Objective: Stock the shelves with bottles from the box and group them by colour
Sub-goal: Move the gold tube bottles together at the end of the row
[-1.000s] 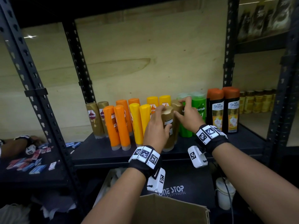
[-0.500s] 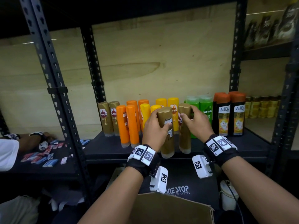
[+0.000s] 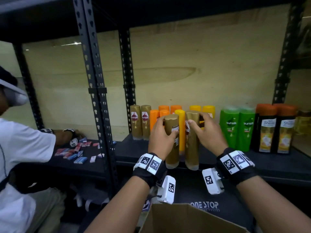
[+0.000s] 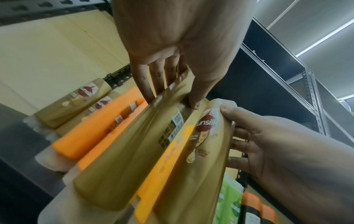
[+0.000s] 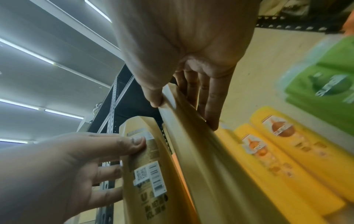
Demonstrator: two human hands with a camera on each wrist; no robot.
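The left hand point(image 3: 160, 134) wraps its fingers point(image 4: 151, 78) and thumb round the upper part of a tall gold plastic bottle point(image 3: 172, 140) turned barcode-side out. The right hand point(image 3: 207, 132) grips a second gold plastic bottle with a maroon Sunsilk label point(image 3: 191, 140) the same way, thumb in front, fingers point(image 5: 210, 97) behind. The two bottles stand upright just beside each other at the front edge of the black metal shelf point(image 3: 277, 167). Directly behind the fingers stand yellow bottles point(image 3: 179, 130) and orange bottles point(image 3: 154, 119). Left of the left hand's fingers are two more gold bottles point(image 3: 140, 122); right of the right hand's fingers, green bottles point(image 3: 238, 128), then black bottles with orange caps point(image 3: 276, 128). Below the wrists is a brown cardboard box point(image 3: 185, 219).
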